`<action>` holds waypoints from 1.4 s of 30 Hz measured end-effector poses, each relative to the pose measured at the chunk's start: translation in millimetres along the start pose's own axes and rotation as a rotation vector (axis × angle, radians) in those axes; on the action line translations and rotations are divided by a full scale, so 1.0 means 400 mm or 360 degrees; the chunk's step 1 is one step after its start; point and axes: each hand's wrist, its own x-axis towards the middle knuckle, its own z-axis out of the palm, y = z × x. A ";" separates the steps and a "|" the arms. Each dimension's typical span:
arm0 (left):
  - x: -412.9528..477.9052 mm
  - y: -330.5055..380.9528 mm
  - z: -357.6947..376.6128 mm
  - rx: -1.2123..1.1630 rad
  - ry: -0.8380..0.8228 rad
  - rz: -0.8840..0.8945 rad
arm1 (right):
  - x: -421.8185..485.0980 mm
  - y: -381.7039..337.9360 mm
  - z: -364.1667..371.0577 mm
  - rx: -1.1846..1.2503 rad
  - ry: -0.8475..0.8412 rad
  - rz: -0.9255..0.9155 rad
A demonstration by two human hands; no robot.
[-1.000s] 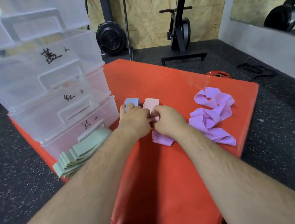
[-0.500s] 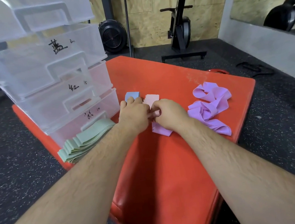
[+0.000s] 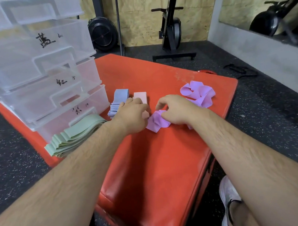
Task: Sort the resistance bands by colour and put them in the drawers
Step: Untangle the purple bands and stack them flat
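One crumpled purple band (image 3: 157, 124) pinched under curled right grip (image 3: 178, 109), left grip (image 3: 131, 115) over pink stack (image 3: 140, 97), hold unclear

Drawers (image 3: 25, 62) left on mat (image 3: 151, 169), folded bands (image 3: 72, 136) before them, loose bands (image 3: 198, 92) right
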 end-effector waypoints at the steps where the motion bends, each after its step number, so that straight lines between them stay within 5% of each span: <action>1: -0.002 0.013 0.002 -0.0027 -0.0034 0.0042 | -0.015 0.010 -0.006 -0.0029 -0.0023 0.0029; 7: -0.023 0.061 0.037 -0.0035 -0.0274 0.0108 | -0.061 0.064 0.021 -0.0248 -0.0224 0.0048; 17: -0.013 0.087 0.039 -0.0595 -0.0011 0.0038 | -0.055 0.103 0.033 -0.0218 -0.0045 -0.0003; 27: -0.014 0.125 -0.052 -0.1388 0.0180 -0.0255 | -0.087 0.028 -0.069 0.0782 -0.0021 0.0015; 31: -0.040 0.129 -0.090 -0.1796 0.0180 -0.0323 | -0.082 0.021 -0.069 0.0744 0.0143 -0.0079; 37: -0.092 0.118 -0.143 -0.1976 0.0186 -0.0290 | -0.078 -0.016 -0.085 0.0827 0.0336 -0.0009; 42: -0.136 0.085 -0.152 -0.1714 -0.0030 -0.0211 | -0.079 -0.038 -0.090 0.0847 0.0366 -0.0006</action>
